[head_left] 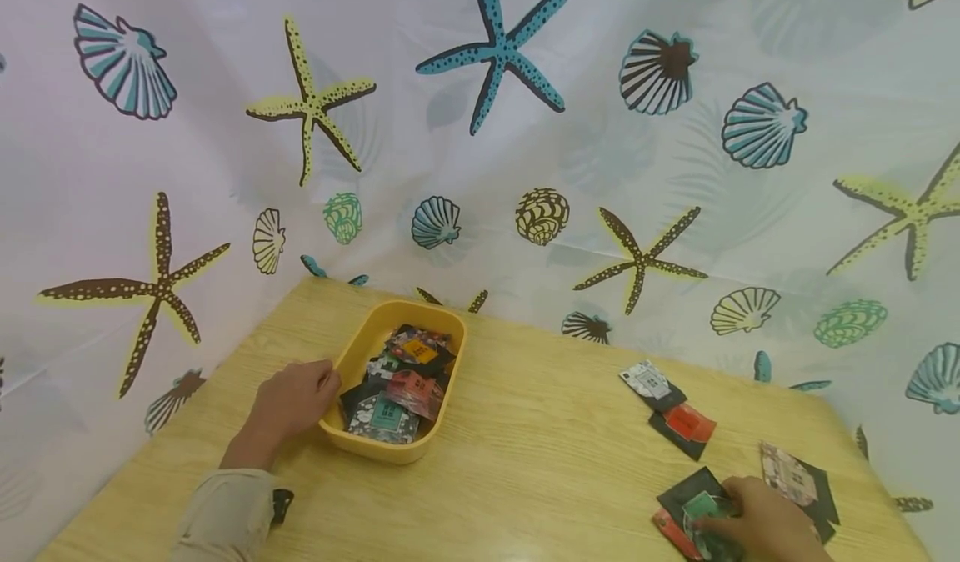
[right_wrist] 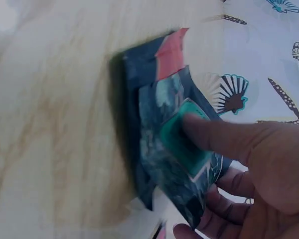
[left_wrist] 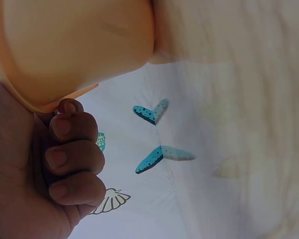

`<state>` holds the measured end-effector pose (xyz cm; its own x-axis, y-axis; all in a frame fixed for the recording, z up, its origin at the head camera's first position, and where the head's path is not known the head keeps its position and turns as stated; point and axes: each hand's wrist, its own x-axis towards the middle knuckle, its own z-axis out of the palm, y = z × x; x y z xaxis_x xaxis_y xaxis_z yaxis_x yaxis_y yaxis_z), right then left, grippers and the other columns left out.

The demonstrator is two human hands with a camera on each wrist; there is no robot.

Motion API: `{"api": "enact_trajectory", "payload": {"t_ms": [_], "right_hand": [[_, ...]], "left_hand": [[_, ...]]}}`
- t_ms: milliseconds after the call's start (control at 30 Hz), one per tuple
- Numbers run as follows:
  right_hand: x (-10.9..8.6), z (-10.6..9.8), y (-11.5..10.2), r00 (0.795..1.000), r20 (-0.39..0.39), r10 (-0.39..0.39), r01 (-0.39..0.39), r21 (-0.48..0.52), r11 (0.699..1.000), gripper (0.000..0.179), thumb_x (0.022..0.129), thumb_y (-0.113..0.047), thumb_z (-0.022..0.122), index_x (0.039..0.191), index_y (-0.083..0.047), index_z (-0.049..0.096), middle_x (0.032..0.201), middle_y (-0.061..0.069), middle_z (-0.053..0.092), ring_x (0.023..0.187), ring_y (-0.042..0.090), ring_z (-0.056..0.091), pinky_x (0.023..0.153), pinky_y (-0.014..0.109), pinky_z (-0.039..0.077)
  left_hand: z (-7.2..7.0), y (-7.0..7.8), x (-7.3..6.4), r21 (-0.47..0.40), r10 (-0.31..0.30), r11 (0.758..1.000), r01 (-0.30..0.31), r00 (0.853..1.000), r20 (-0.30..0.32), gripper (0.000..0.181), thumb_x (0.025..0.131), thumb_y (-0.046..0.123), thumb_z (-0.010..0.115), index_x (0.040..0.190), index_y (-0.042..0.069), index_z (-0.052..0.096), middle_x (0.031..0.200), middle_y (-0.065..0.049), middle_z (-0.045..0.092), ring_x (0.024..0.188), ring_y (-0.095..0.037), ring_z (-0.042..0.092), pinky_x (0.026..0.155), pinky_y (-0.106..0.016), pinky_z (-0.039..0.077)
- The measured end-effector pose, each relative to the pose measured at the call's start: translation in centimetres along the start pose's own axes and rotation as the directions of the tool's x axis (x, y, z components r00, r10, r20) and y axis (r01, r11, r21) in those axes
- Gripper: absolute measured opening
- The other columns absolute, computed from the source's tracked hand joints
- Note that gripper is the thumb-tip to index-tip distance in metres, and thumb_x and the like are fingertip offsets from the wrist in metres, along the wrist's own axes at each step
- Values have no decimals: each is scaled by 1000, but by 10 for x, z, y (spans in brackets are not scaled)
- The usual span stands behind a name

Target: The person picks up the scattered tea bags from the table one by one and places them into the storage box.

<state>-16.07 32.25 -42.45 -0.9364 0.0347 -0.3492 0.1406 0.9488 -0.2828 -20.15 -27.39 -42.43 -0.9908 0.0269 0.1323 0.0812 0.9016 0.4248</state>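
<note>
My left hand (head_left: 295, 401) grips the rim of a yellow plastic bin (head_left: 375, 448) on its left side. In the left wrist view, the curled fingers (left_wrist: 74, 159) are tucked at the bin's edge. Several small packets, such as a red one (head_left: 416, 393) and a teal-labelled one (head_left: 386, 414), lie in the bin. At the lower right, my right hand (head_left: 768, 522) pinches a dark sachet with a green label (right_wrist: 162, 137), thumb on the label and fingers beneath. Another dark packet with a red part (right_wrist: 170, 57) lies behind it.
Past the right hand lies a packet with a pale pink label (head_left: 791, 476). Farther back are a white-labelled packet (head_left: 649, 383) and a red-labelled one (head_left: 686, 423), overlapping on the wooden table (head_left: 540, 445). A shell-and-starfish curtain (head_left: 480, 170) hangs along the table's far edges.
</note>
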Motion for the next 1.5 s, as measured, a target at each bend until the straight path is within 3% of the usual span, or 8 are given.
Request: {"api": "enact_trajectory", "payload": {"t_ms": [100,300,533,733,833,1000,1167,1500], "right_hand": [[-2,-3,-1,997,-40,-65,68,61,996,38,84,-36,76,72,-10,52,62,-3,37,57,12,36,55,27,33],[-8,-20,-13,971,-47,-234,239,153,959,35,96,-27,63,73,-9,44,64,-3,32,55,6,32,55,25,33],[-13,-28,-51,965,-137,-222,249,232,940,30,99,-29,59,84,-4,56,69,-1,45,61,7,44,57,26,39],[-11,-26,-84,921,-219,-323,382,331,863,27,102,-23,55,87,0,59,66,-3,45,57,4,41,56,25,39],[-9,-26,-103,901,-270,-339,417,333,846,29,101,-25,57,83,-2,58,64,-3,43,56,4,40,56,25,39],[-1,-25,-134,873,-279,-399,483,388,785,29,102,-23,55,89,1,64,65,-2,54,57,3,46,55,23,44],[9,-21,-165,859,-254,-445,512,463,724,26,101,-20,56,97,4,66,71,2,59,59,4,47,56,23,43],[26,-5,-231,859,-256,-443,507,541,670,22,101,-15,57,90,3,64,65,0,53,54,7,42,52,23,38]], "left_hand": [[0,-1,1,1,-5,1000,5,1000,4,29,101,26,42,75,14,50,63,-1,46,56,-16,44,55,-29,34],[0,0,0,0,-18,1000,18,1000,15,29,101,26,42,76,14,50,64,-2,46,56,-16,44,55,-29,34],[0,-1,1,2,-15,1000,15,1000,18,30,101,26,42,76,13,51,64,-2,47,56,-16,44,55,-29,35],[1,-2,1,0,-18,1000,18,999,29,30,101,27,42,76,13,51,64,-2,47,57,-16,45,56,-29,35],[2,-2,1,4,-21,1000,21,999,31,30,101,27,42,76,13,51,64,-2,47,57,-16,44,57,-29,34],[3,-2,3,10,-26,1000,26,999,32,29,101,27,42,77,13,51,64,-2,47,57,-16,45,57,-29,35],[4,-1,4,4,-38,999,38,999,32,29,100,28,43,77,14,52,65,-2,48,59,-16,46,58,-29,35],[3,-1,2,-6,-33,999,33,999,19,29,100,26,43,76,13,51,64,-2,47,57,-16,45,57,-29,35]]}}
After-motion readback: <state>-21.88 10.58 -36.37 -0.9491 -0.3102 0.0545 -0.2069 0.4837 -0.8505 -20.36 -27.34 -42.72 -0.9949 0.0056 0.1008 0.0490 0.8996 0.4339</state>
